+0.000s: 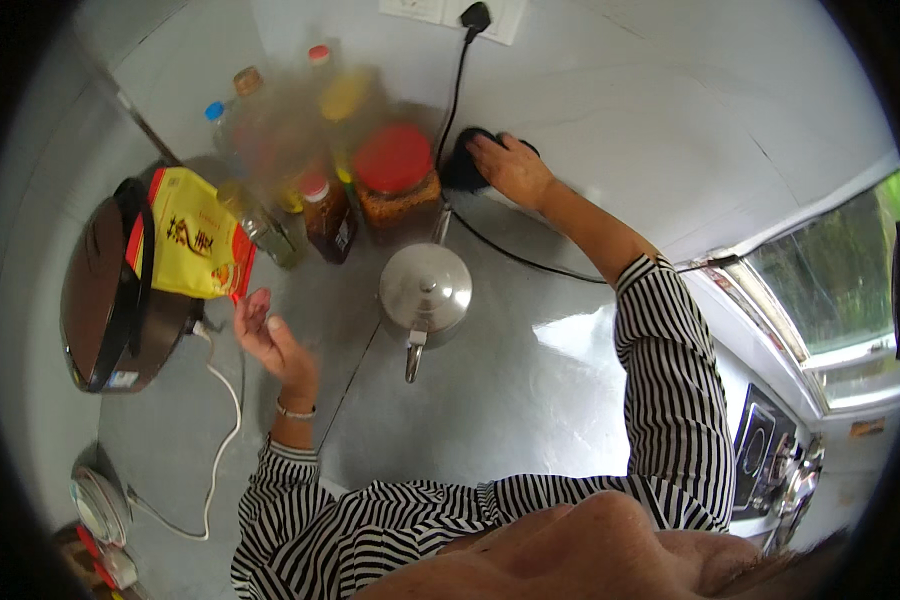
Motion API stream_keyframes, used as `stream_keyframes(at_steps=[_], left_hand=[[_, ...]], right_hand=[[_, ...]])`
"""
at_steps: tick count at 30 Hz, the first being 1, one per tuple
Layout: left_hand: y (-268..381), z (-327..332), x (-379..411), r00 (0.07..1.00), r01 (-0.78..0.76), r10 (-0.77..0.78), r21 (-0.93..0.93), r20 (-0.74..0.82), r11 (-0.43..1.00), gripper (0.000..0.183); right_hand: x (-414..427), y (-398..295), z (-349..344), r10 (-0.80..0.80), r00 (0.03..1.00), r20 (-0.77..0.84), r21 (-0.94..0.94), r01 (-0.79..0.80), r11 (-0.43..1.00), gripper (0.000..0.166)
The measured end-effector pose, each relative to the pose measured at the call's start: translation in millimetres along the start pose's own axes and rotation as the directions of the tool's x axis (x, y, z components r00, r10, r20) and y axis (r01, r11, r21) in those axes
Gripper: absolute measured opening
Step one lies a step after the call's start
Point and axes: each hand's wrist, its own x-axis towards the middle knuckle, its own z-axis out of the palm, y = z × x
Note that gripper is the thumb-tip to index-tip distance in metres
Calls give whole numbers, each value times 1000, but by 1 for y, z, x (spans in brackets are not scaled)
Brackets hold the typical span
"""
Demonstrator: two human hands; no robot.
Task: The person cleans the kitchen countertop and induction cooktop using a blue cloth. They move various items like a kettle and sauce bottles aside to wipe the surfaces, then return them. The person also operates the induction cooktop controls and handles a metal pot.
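My right hand [511,171] presses a dark bunched cloth [463,165] against the back of the counter, beside the wall. Some of the cloth is hidden under my fingers. My left hand [271,335] hovers over the counter with loosely bent fingers and nothing visible in it. Its fingertips are close to the lower corner of a yellow and red plastic bag [187,232] that bears writing; whether they touch cannot be told. Between my arms stands a lidded stainless steel pot [426,289], its handle towards me. Behind it is a red-lidded jar [396,180] with orange-brown contents.
A dark bottle with a pinkish cap [330,217] and a clear glass bottle [270,234] stand left of the jar, with blurred bottles behind. A brown appliance [105,292] is at left. A white cable [232,420] and a black cord [525,262] cross the counter.
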Motion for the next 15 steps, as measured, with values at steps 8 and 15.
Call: stream_keyframes(at_steps=[8, 15], left_hand=[[15, -27, 2, 999, 43, -43, 37, -15, 998, 44], [33, -17, 7, 998, 60, -60, -45, 12, 997, 43]], right_hand=[[-89, 125, -120, 547, 737, -396, -78, -621, 780, 46], [-146, 102, -102, 154, 981, -116, -110, -167, 980, 33]])
